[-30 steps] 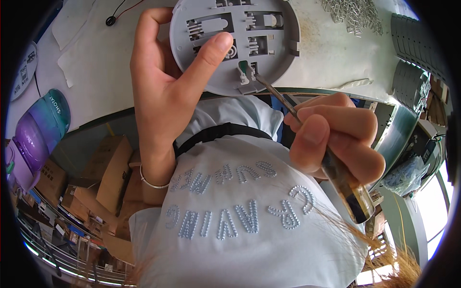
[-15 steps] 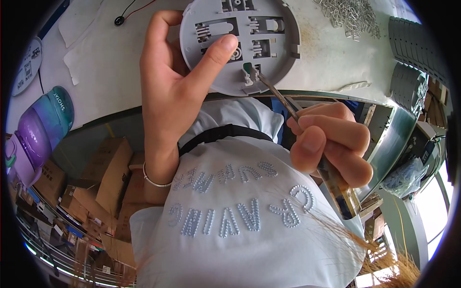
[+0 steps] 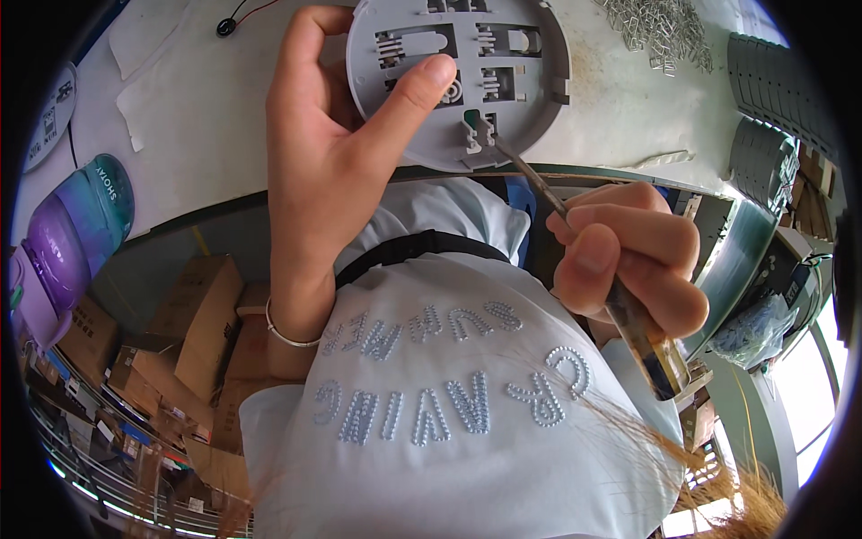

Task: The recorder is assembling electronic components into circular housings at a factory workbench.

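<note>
Head view: left hand [image 3: 332, 153] grips the round gray casing [image 3: 467, 67] at the desk's [image 3: 233, 108] near edge, thumb kinda blocking one slot. Right hand [image 3: 633, 256] pinches a metal tool [image 3: 537, 184], tip by the casing's near side. Bottle [image 3: 76, 225] left, metal clips [image 3: 660, 31] far right.

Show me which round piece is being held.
The grey slotted piece, gripped by the left hand; the other round piece lies untouched at the picture's left edge.
</note>
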The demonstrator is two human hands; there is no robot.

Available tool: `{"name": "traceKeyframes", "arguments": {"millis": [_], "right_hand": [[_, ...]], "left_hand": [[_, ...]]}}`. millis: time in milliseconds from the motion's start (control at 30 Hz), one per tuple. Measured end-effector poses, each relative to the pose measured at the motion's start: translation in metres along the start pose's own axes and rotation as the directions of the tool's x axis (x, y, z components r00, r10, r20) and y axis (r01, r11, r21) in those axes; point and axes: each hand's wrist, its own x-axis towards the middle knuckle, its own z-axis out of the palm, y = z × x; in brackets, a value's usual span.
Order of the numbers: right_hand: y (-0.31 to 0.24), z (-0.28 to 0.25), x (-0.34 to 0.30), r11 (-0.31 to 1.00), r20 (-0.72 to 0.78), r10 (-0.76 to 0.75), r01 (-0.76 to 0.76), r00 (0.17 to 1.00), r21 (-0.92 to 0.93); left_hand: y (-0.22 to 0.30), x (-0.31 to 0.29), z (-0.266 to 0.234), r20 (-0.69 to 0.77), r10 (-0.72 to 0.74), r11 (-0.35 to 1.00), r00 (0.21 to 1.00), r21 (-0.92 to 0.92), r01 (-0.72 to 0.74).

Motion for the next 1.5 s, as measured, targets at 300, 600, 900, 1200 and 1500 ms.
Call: {"name": "traceKeyframes", "arguments": {"millis": [300,600,900,1200,1500], "right_hand": [[0.005,-0.003,-0.003,0.997,-0.09,-0.082,0.08,0.993,-0.019],[0.0,-0.012,0.002,0.998,0.159,-0.005,0.015,0.987,-0.06],[0.002,0.001,0.0,0.991,0.105,-0.1,0.108,0.989,-0.074],[0.019,-0.004,0.014,0.996,0.033,0.062,-0.064,0.998,0.059],[0.004,-0.017,0.006,0.99,0.033,0.138,-0.138,0.99,-0.002]], "left_hand": [[-0.001,0.004,-0.005,0.11,0.038,0.995,0.993,-0.097,-0.027],[-0.001,0.003,-0.003,0.082,0.03,0.994,0.996,-0.112,-0.021],[-0.005,0.004,-0.005,0.091,0.088,0.973,0.992,-0.222,-0.066],[-0.008,0.006,0.001,0.086,0.146,0.973,0.986,-0.193,-0.127],[0.0,0.003,-0.005,0.118,0.058,0.988,0.991,-0.15,-0.04]]}}
